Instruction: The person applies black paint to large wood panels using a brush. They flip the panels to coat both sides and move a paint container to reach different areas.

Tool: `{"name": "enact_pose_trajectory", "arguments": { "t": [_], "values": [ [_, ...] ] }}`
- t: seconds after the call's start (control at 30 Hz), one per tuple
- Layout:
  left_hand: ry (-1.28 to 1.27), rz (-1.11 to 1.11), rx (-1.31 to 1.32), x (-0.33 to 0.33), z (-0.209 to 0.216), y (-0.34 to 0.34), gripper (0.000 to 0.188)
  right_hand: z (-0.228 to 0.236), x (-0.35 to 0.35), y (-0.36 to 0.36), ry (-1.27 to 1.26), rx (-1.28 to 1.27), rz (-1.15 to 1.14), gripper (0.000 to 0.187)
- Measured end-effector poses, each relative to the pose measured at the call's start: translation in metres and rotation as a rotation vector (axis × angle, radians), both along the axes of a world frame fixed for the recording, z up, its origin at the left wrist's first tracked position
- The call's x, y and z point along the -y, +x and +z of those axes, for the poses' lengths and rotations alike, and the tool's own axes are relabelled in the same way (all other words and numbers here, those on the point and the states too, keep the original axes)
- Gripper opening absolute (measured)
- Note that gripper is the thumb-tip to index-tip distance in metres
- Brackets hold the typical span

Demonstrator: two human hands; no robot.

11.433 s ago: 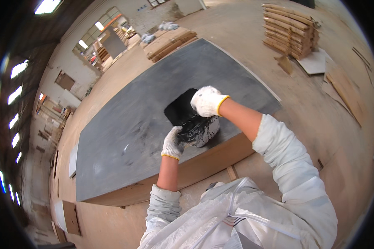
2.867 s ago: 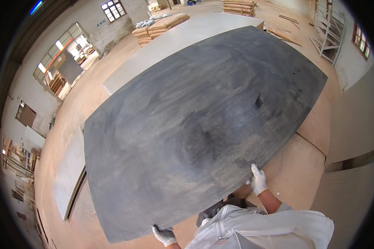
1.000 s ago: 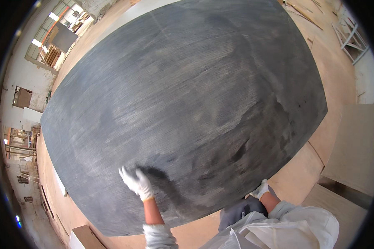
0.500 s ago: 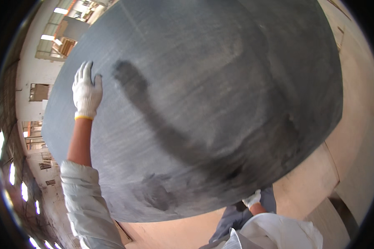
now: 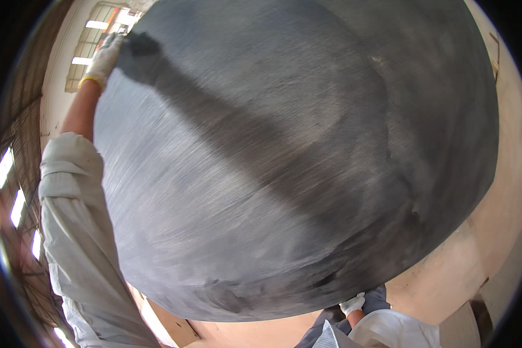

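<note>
A large dark grey sheet (image 5: 261, 156) with scuffs and streaks fills most of the view, held up in front of me. At its upper left edge is my left hand (image 5: 103, 61), in a white knit glove with a yellow cuff, its fingers closed over the rim. Down at the sheet's near edge my right hand (image 5: 352, 304), gloved in white too, grips the edge beside my dark trousers. Part of the right hand's fingers is hidden by the sheet. The shadow of my left arm falls across the sheet's face.
Pale tan board-like surfaces (image 5: 446, 261) lie below and to the right of the sheet. A light wooden piece (image 5: 171, 325) shows under its near left edge. A wall with a window (image 5: 90, 49) and a roof with bright skylights (image 5: 4, 168) stand to the left.
My left hand has moved up and left, from lying flat with spread fingers over the sheet to its upper left edge. The sheet appears tilted differently. My right hand stays at the near edge.
</note>
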State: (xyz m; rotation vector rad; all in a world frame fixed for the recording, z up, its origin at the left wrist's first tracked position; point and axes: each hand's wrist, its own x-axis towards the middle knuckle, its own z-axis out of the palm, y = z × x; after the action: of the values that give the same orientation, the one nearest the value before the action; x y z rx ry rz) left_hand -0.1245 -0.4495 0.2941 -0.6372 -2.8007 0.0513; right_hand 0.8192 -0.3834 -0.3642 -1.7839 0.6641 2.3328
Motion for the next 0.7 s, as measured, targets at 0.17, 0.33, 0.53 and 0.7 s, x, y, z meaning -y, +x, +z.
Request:
{"name": "enact_pose_trajectory", "arguments": {
  "t": [0.17, 0.33, 0.53, 0.7],
  "values": [
    [0.045, 0.122, -0.072, -0.014, -0.020, -0.021, 0.070, 0.000, 0.008, 0.006, 0.013, 0.085, -0.045, 0.067],
    [0.299, 0.173, -0.021, -0.024, -0.028, -0.027, 0.075, -0.001, 0.018, 0.005, 0.011, 0.128, -0.004, 0.068],
    [0.461, 0.150, 0.087, -0.014, -0.014, -0.046, 0.064, 0.006, 0.025, -0.005, 0.073, 0.181, 0.049, 0.072],
    [0.583, -0.085, 0.086, -0.023, 0.027, -0.048, 0.061, 0.005, 0.012, -0.037, 0.081, 0.224, -0.052, 0.072]
  ]
}}
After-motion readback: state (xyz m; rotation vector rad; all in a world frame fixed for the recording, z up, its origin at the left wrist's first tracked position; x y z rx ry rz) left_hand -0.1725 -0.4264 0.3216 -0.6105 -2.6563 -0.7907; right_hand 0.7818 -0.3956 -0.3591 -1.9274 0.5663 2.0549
